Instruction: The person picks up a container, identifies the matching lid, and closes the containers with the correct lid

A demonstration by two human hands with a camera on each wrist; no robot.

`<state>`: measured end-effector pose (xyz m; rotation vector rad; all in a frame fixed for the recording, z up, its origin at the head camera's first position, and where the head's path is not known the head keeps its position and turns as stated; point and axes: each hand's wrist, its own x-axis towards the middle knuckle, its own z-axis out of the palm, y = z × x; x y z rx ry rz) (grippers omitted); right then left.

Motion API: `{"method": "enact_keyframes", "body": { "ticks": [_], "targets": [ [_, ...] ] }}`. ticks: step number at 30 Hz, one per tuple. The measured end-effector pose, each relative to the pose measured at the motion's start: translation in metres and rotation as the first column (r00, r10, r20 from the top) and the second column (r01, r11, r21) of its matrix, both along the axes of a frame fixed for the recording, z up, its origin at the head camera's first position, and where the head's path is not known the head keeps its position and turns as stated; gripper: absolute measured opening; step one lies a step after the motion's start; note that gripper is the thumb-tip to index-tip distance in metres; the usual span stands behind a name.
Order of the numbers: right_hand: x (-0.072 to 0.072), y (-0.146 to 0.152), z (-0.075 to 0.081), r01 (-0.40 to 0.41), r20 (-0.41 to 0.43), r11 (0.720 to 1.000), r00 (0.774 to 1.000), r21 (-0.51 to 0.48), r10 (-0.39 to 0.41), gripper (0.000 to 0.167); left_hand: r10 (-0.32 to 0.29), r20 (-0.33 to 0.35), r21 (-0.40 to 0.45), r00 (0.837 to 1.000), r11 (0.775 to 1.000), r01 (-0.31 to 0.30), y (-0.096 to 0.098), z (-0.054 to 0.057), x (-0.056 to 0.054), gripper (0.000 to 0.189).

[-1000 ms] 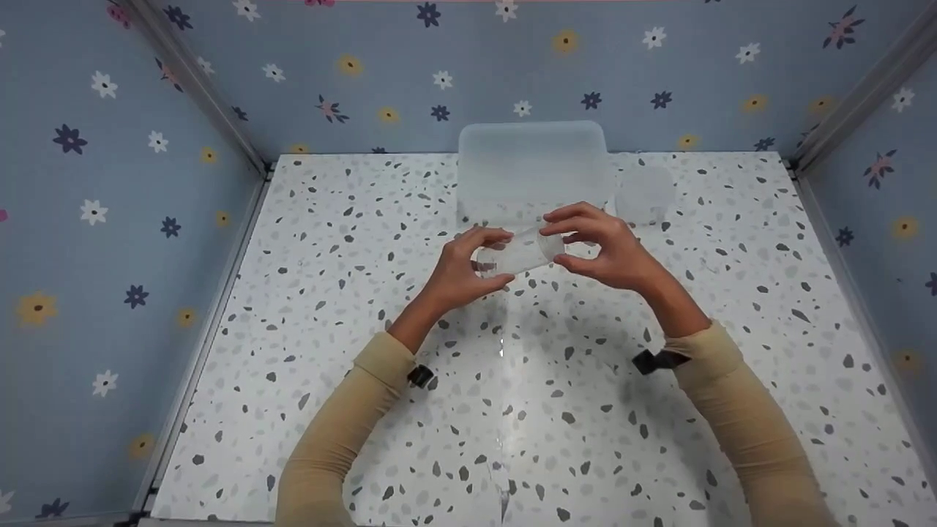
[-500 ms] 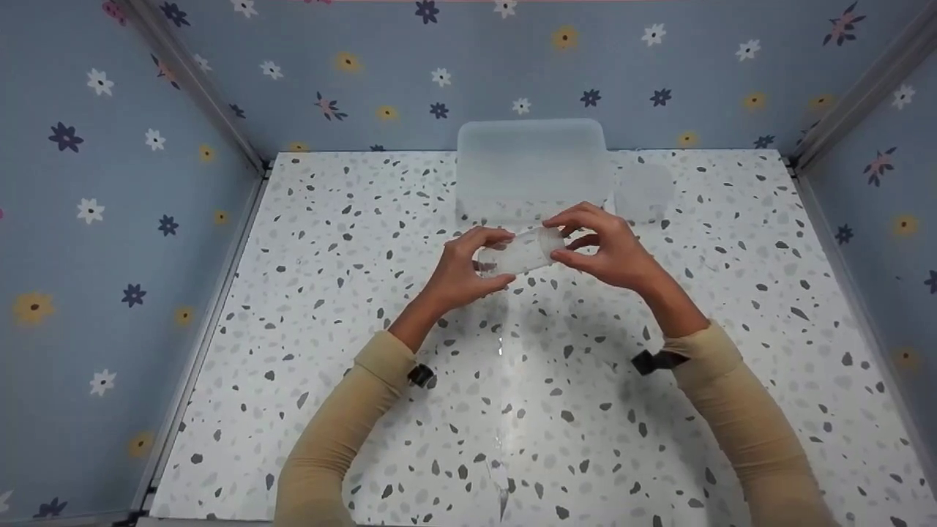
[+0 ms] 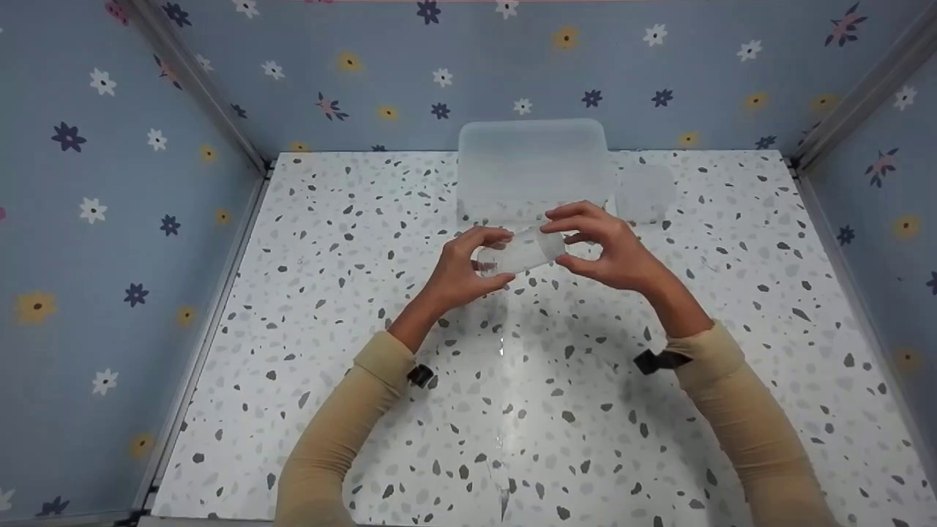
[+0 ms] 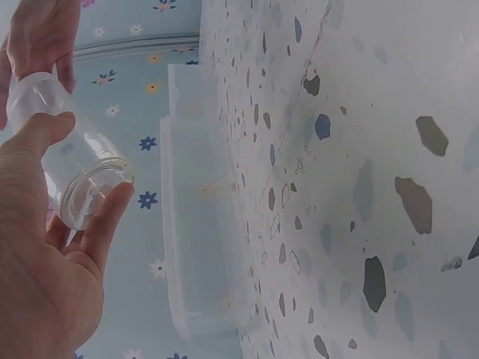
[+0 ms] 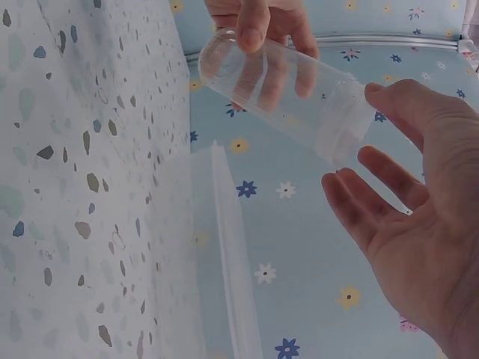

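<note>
A clear, cylindrical jar [image 3: 516, 252] lies nearly on its side in the air between both hands, over the speckled table. My left hand [image 3: 463, 267] grips its base end, thumb and fingers curled around the wall, as the left wrist view also shows. Over the other end sits a translucent lid [image 5: 346, 120]. The thumb and fingertips of my right hand [image 3: 604, 245] are at opposite edges of that lid, pinching it. In the right wrist view the jar appears see-through, with the left fingers visible through its wall.
A frosted plastic box [image 3: 533, 161] stands at the table's back, against the flowered wall. To its right is a smaller translucent container [image 3: 646, 192]. Flowered panels enclose the table [image 3: 351, 212] at the back and on both sides.
The right fingers and thumb shift slightly at the lid, drawing in half a second ago and then back out. The left hand and the jar keep nearly the same position.
</note>
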<state>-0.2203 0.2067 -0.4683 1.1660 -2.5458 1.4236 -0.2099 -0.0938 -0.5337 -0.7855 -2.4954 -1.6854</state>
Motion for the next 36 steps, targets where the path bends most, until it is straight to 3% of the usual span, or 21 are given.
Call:
{"method": "enact_keyframes", "body": {
  "ticks": [8, 20, 26, 30, 36],
  "targets": [
    [0.0002, -0.0042, -0.0029, -0.019, 0.006, 1.0, 1.0, -0.019, 0.019, 0.044, 0.001, 0.005, 0.004, 1.0, 1.0, -0.001, 0.0014, 0.0002, -0.0001, 0.06],
    [-0.0001, -0.0088, -0.0027, 0.087, 0.099, 0.996, 0.992, -0.037, -0.083, 0.047, 0.004, 0.003, 0.003, 1.0, 1.0, -0.004, 0.0008, 0.003, 0.0001, 0.06],
    [-0.0013, -0.006, -0.0007, 0.071, 0.109, 0.997, 0.992, -0.033, -0.067, 0.055, 0.015, -0.011, -0.006, 1.0, 1.0, -0.015, -0.0008, 0.0023, 0.0003, 0.06],
    [-0.0028, -0.0021, 0.0008, 0.033, 0.074, 0.998, 0.997, -0.058, -0.029, 0.059, 0.019, -0.025, -0.016, 1.0, 1.0, -0.019, -0.0027, 0.0018, 0.0002, 0.06],
    [-0.0042, -0.0022, 0.0011, -0.02, -0.038, 1.0, 0.999, -0.017, 0.02, 0.043, 0.017, -0.026, -0.014, 1.0, 1.0, -0.017, -0.0037, 0.0022, -0.0003, 0.059]
  ]
}}
